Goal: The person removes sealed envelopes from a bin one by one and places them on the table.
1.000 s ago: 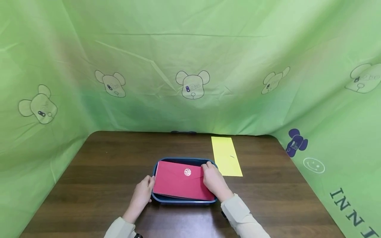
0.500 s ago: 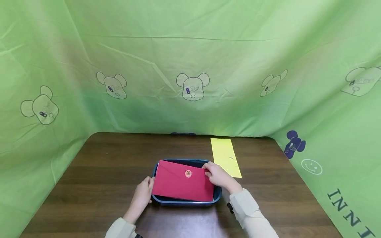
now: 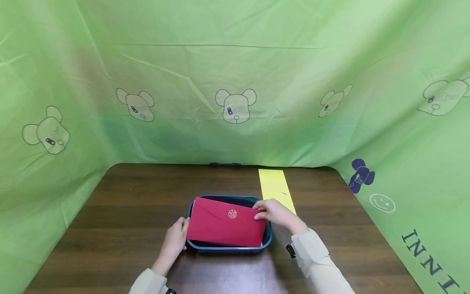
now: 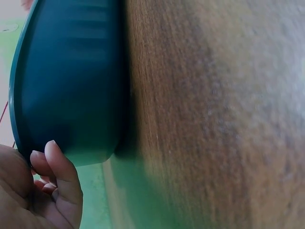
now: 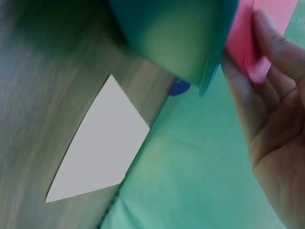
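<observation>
A red envelope (image 3: pixel 224 226) with a gold round emblem lies across the top of a blue plastic basin (image 3: pixel 235 248), slightly askew, covering most of its inside. My right hand (image 3: pixel 279 213) pinches the envelope's far right corner. In the right wrist view, the thumb is on one face of the red envelope (image 5: pixel 241 38) and the fingers are behind it, just past the basin's rim. My left hand (image 3: pixel 174 239) grips the basin's left end. The left wrist view shows its fingers curled at the rim of the basin (image 4: pixel 66 81). What lies under the envelope is mostly hidden.
A yellow paper strip (image 3: pixel 273 183) with a small dark mark lies behind the basin to the right, partly behind my right hand. The wooden table (image 3: pixel 147 196) ends at a green printed curtain (image 3: pixel 176 134) at the back and sides.
My right hand has slid right, from lying over the envelope's right end to pinching its far right corner. The envelope has shifted slightly. My left hand stays on the basin.
</observation>
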Motion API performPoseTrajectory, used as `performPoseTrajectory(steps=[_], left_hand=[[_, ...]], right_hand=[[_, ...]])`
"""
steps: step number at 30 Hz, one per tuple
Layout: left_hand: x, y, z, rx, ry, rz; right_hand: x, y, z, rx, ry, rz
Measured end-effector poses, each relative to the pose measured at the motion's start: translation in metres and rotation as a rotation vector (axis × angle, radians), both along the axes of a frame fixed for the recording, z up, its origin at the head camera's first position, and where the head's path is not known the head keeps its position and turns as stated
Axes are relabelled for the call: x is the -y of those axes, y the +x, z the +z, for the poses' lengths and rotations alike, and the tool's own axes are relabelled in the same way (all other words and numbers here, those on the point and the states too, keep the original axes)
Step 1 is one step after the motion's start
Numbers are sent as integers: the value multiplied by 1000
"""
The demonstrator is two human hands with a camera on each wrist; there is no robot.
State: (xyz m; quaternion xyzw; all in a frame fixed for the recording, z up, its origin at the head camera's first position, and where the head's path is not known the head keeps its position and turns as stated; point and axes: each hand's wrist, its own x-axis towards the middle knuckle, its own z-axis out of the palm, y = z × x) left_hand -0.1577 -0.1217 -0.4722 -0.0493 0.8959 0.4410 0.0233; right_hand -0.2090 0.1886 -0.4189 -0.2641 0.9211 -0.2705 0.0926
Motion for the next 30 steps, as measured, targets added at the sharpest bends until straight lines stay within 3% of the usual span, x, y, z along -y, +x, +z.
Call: performPoseTrajectory(steps=[10, 14, 24, 30], left_hand=[[3, 0, 1, 51, 6, 7], [3, 1, 0, 44, 13, 13], [0, -2, 0, 49, 10, 22], [0, -3, 0, 64, 4, 10]], right_hand=[[-16, 3, 5, -25, -26, 46], [-21, 5, 9, -45, -22, 17], [-33, 3, 14, 110, -134, -36], [-43, 2, 15, 15, -230, -115]])
